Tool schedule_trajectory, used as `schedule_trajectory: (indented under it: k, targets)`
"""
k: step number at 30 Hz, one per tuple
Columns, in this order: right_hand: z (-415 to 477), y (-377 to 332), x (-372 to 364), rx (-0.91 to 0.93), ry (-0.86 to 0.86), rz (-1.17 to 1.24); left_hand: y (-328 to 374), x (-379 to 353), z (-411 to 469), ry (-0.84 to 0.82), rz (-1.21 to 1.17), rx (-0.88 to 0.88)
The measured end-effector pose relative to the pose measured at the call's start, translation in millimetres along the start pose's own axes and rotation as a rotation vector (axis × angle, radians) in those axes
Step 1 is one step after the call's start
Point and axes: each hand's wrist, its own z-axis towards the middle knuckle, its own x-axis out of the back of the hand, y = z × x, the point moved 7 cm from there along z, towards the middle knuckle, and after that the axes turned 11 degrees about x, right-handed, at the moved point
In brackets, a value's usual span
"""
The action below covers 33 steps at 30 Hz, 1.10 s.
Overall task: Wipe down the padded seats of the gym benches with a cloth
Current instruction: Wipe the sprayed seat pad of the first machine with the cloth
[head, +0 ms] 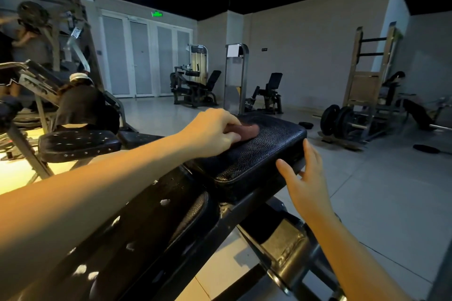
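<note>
Left hand (212, 133) grip grasps a crumpled brown-pink cloth (248, 131), pressed on the far end of the black textured padded bench seat (259, 154). Right hand (304, 178) grip released, straight fingers touching the seat's right side edge.

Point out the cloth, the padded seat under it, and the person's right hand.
cloth (250, 131): head view, on its visible brown end.
padded seat (266, 154): head view, on the bare black top.
right hand (307, 179): head view, on the middle of the hand.
</note>
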Motion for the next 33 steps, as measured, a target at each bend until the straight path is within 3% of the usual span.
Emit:
schedule_trajectory:
  k: [4,6,9,13,15,19,21,23,26,33]
  targets:
    - [-1,1,-1,-0.001,-0.005,-0.007,37,0,-44,-0.022,0.026,-0.235]
    - [-2,2,-1,-0.002,-0.016,-0.006,24,2,-39,-0.037,0.106,-0.227]
    - [-1,2,0,0.004,-0.020,-0.003,-17,6,0,-0.007,0.222,-0.030]
    - [-1,1,0,0.015,-0.003,-0.003,-32,-3,36,0.086,0.001,0.230]
    - [-1,1,-1,0.021,-0.006,0.000,0,-13,25,0.098,-0.046,0.145]
    - [2,5,-1,0.029,0.009,0.008,40,-14,-24,-0.010,-0.021,-0.210]
    - [2,7,-2,0.030,-0.006,0.005,18,-10,-9,-0.004,0.075,-0.169]
    - [1,8,-2,0.014,-0.013,0.019,-7,-11,24,0.038,0.129,-0.018]
    - [-2,5,-4,0.017,-0.020,0.016,-16,-19,66,0.072,0.046,0.137]
    - [0,8,-3,0.000,-0.016,0.016,2,-11,35,-0.148,-0.022,-0.058]
